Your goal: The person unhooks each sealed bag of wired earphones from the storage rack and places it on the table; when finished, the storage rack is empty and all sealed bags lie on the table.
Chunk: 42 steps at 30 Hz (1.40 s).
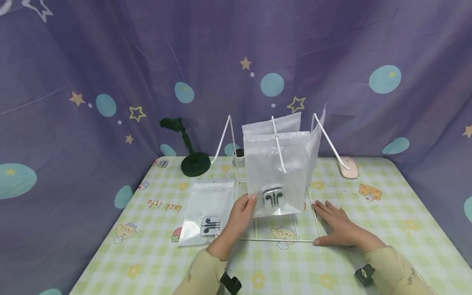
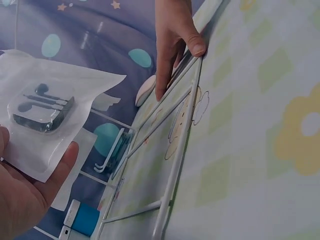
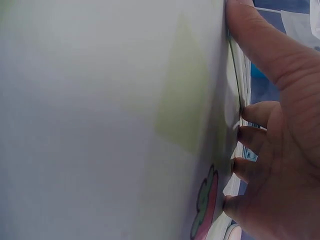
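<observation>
A frosted zip bag [image 1: 276, 164] holding earphones in a clear case [image 1: 274, 198] hangs from the middle prong of a white wire display rack [image 1: 280, 155]. My left hand [image 1: 241, 213] pinches this bag by its lower left edge, thumb in front and fingers behind. In the left wrist view the bag's lower part [image 2: 55, 110] tilts outward. My right hand [image 1: 337, 225] rests with spread fingers at the right side of the rack's base [image 1: 280, 240], thumb at its front corner. More bags [image 1: 315, 151] hang behind and to the right.
Another bag of earphones [image 1: 210, 213] lies flat on the checked tablecloth [image 1: 147, 250], left of the rack. Behind stand a dark green stand [image 1: 195, 164] and a small white cup [image 1: 239, 157]. A pink mouse [image 1: 348, 169] sits at the back right, before a purple curtain [image 1: 221, 53].
</observation>
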Available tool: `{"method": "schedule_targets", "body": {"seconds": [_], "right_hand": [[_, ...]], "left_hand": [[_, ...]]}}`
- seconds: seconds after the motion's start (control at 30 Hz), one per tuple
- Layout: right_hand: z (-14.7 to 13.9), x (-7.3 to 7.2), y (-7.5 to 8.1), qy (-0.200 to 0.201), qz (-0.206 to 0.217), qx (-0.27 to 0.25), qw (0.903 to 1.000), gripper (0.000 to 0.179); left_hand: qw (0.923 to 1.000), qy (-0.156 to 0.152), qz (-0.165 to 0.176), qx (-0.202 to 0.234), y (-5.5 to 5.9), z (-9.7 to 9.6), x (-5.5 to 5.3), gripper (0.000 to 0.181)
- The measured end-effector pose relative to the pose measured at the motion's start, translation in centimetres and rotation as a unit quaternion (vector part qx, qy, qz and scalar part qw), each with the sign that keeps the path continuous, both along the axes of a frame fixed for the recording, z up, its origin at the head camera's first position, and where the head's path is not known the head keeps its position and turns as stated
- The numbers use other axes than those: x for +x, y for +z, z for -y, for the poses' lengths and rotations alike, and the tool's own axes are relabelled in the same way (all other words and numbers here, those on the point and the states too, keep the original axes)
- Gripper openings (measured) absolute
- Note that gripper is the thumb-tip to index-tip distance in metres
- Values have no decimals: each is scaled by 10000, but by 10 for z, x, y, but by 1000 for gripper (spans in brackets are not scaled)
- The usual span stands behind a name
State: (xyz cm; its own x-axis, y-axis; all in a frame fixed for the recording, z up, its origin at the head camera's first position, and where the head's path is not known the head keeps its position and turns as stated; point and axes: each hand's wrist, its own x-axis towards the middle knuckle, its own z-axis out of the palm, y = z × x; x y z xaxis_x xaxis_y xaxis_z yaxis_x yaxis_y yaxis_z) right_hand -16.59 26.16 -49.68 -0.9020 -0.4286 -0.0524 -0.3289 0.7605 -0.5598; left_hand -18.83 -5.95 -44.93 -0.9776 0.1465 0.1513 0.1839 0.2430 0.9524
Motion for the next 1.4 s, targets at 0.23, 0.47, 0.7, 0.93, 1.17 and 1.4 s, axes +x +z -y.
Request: {"method": "schedule_targets", "body": {"seconds": [0.23,0.47,0.7,0.93,1.17,1.4], "right_hand": [[1,0,0,-25,-42,66,10000,114],[1,0,2,19,-173,89,9998,113],[1,0,0,43,-234,116,9996,114],[1,1,0,-5,-108,83,9999,113],[2,0,1,-103,20,-40,9999,116],[0,0,-1,-111,87,-50,9999,111]], "left_hand": [[9999,-61,84,-13,0,7,13,33],[9995,-253,207,-4,23,11,35,32],[9994,-343,82,72,8,19,46,33],[9985,-538,-81,-51,2,28,54,29],[9981,-616,-35,-92,6,36,65,26],[9954,-876,-370,85,8,41,73,25]]}}
